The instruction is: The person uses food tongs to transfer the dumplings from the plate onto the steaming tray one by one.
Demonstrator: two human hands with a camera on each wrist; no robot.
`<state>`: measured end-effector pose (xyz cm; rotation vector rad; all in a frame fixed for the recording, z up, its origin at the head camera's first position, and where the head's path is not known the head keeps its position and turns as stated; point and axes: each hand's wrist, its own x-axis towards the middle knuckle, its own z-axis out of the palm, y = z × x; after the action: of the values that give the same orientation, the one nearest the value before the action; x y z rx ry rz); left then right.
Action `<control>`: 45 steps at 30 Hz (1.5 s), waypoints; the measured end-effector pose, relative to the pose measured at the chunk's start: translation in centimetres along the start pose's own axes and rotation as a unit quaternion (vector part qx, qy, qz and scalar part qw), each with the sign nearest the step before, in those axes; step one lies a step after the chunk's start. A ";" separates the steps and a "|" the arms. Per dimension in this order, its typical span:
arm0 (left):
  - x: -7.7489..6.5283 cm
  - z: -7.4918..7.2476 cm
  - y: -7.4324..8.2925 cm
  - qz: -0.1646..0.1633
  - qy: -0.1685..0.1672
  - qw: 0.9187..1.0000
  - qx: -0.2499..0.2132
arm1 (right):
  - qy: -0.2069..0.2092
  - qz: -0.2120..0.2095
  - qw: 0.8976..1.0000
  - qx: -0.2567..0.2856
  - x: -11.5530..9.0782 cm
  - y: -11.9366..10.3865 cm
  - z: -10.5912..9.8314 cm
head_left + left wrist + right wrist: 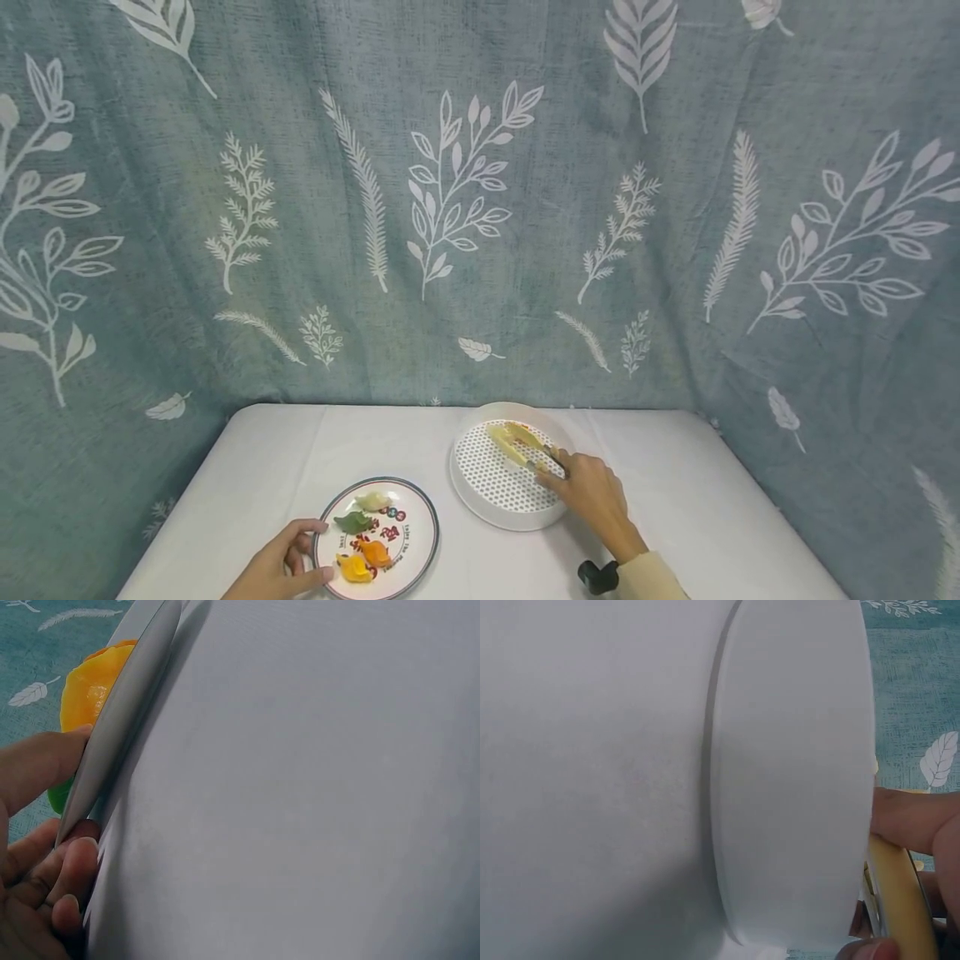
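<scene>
My left hand grips the left rim of a round plate with a dark rim band and red print; the left wrist view has the thumb on top and fingertips beneath the plate's edge. On it lie a pale dumpling-shaped piece, a green one, an orange one and a yellow one. My right hand holds yellow-tipped tongs reaching into a white round steamer tray with a perforated base. A small orange-red patch shows by the tips; I cannot tell whether they hold anything.
Both dishes stand on a white-covered table. A teal curtain with white leaf patterns hangs behind and along both sides. The steamer tray's tall side wall fills the middle of the right wrist view.
</scene>
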<state>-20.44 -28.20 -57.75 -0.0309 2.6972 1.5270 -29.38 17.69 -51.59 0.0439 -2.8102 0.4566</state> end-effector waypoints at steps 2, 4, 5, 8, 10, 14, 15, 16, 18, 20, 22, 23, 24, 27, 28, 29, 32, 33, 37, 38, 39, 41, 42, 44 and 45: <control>0.1 0.0 0.0 -0.001 -0.001 1.000 0.000 | 0.005 0.001 1.000 0.009 0.0 -0.1 -0.3; 0.2 -0.1 0.0 0.001 -0.005 1.000 -0.002 | 0.010 0.000 1.000 0.016 -0.1 -0.2 -0.5; 0.3 -0.2 0.0 0.002 -0.009 1.000 -0.002 | 0.015 -0.002 1.000 0.019 -0.2 -0.2 -0.7; 0.4 -0.4 -0.1 0.011 -0.022 1.000 -0.006 | 0.025 -0.008 0.999 0.025 -0.5 -0.4 -1.2; 0.5 -0.5 -0.2 0.017 -0.031 0.999 -0.008 | 0.030 -0.015 0.999 0.024 -0.6 -0.5 -1.5; 0.7 -0.5 -0.3 0.012 -0.035 0.999 -0.014 | 0.035 -0.024 0.999 0.030 -1.0 -0.7 -2.1; 0.7 -0.5 -0.3 0.011 -0.035 0.999 -0.015 | 0.036 -0.027 0.999 0.032 -1.1 -0.8 -2.3; 0.7 -0.5 -0.3 0.009 -0.034 0.999 -0.015 | 0.035 -0.027 0.998 0.033 -1.2 -0.9 -2.4; 0.7 -0.4 -0.3 0.007 -0.032 0.999 -0.015 | 0.036 -0.032 0.998 0.036 -1.5 -1.1 -2.7; 0.7 -0.4 -0.3 0.008 -0.031 0.999 -0.017 | 0.037 -0.034 0.998 0.039 -1.7 -1.3 -3.0; 0.7 -0.3 -0.3 0.006 -0.028 0.999 -0.016 | 0.040 -0.037 0.998 0.045 -2.0 -1.5 -3.1; 0.7 -0.3 -0.3 0.006 -0.027 0.999 -0.017 | 0.041 -0.040 0.997 0.048 -2.2 -1.7 -3.1; 0.7 -0.4 -0.3 0.007 -0.027 0.999 -0.018 | 0.042 -0.042 0.997 0.051 -2.3 -1.8 -3.1; 0.8 -0.5 -0.6 0.015 -0.032 0.999 -0.018 | 0.044 -0.049 0.996 0.057 -2.9 -2.3 -3.0; 0.8 -0.6 -0.6 0.021 -0.035 0.999 -0.019 | 0.044 -0.054 0.996 0.058 -3.1 -2.4 -3.0; 0.8 -0.6 -0.7 0.025 -0.038 0.999 -0.019 | 0.043 -0.057 0.996 0.057 -3.3 -2.6 -2.9; 0.8 -0.6 -0.7 0.034 -0.041 0.998 -0.018 | 0.039 -0.067 0.995 0.062 -3.9 -3.3 -2.7; 0.7 -0.6 -0.7 0.034 -0.040 0.998 -0.018 | 0.038 -0.073 0.995 0.063 -4.2 -3.5 -2.6; 0.4 -0.4 -0.5 0.016 -0.028 0.999 -0.022 | 0.029 -0.097 0.993 0.061 -5.1 -4.3 -2.2; 0.4 -0.3 -0.4 0.012 -0.026 0.999 -0.023 | 0.026 -0.105 0.992 0.058 -5.3 -4.5 -2.1; 0.3 -0.2 -0.4 0.010 -0.025 0.999 -0.023 | 0.024 -0.113 0.992 0.057 -5.5 -4.7 -2.0; 0.3 -0.2 -0.4 0.012 -0.026 0.999 -0.020 | 0.016 -0.126 0.991 0.051 -5.9 -5.1 -1.8; 0.3 -0.2 -0.3 0.014 -0.027 0.999 -0.018 | 0.012 -0.133 0.990 0.052 -6.2 -5.3 -1.7; 0.3 -0.2 -0.3 0.020 -0.029 0.999 -0.013 | 0.002 -0.145 0.988 0.053 -6.6 -5.7 -1.4; 0.3 -0.2 -0.2 0.022 -0.029 0.999 -0.012 | -0.003 -0.150 0.987 0.052 -6.9 -5.9 -1.3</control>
<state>-20.70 -28.51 -57.84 0.0730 2.6523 1.5457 -21.98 12.35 -50.58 0.4829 -2.7173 0.5288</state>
